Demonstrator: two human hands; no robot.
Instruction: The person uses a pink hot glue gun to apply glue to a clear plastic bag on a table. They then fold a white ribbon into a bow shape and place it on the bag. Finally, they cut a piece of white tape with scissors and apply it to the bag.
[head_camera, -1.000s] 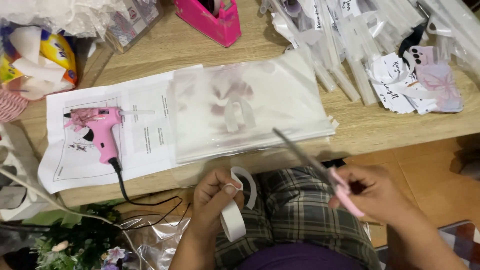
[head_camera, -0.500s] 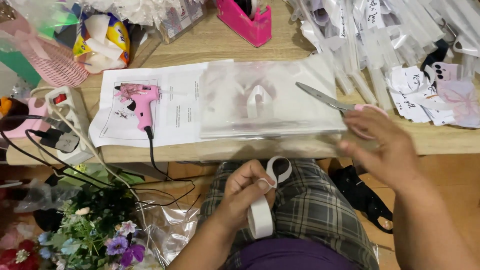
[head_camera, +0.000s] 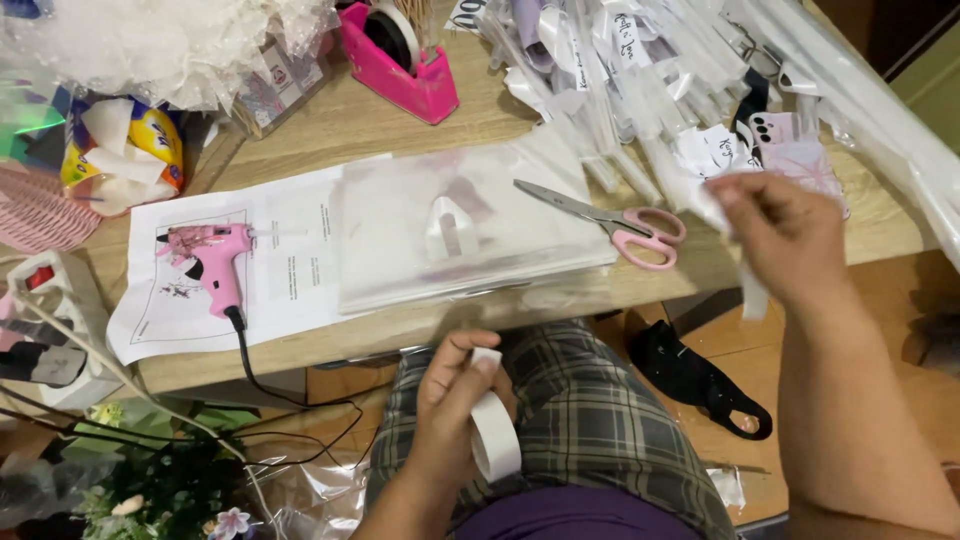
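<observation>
Scissors (head_camera: 610, 222) now lie on the tabletop (head_camera: 400, 135); my right hand (head_camera: 785, 235) pinches a white strip (head_camera: 752, 290), left hand (head_camera: 455, 405) grips the tape roll (head_camera: 493, 437) over my lap. Strip could stick to itself.

Warm, even indoor light is falling from overhead.
Soft shadows are lying short beneath the pink scissors (head_camera: 617, 222) and glue gun (head_camera: 212, 262). Glare is washing out the clear plastic sheet (head_camera: 470, 235). The right hand (head_camera: 790, 235) is smearing slightly, perhaps from motion. Corners are bending and darkening; the flowers (head_camera: 160, 490) are sitting in shade.
</observation>
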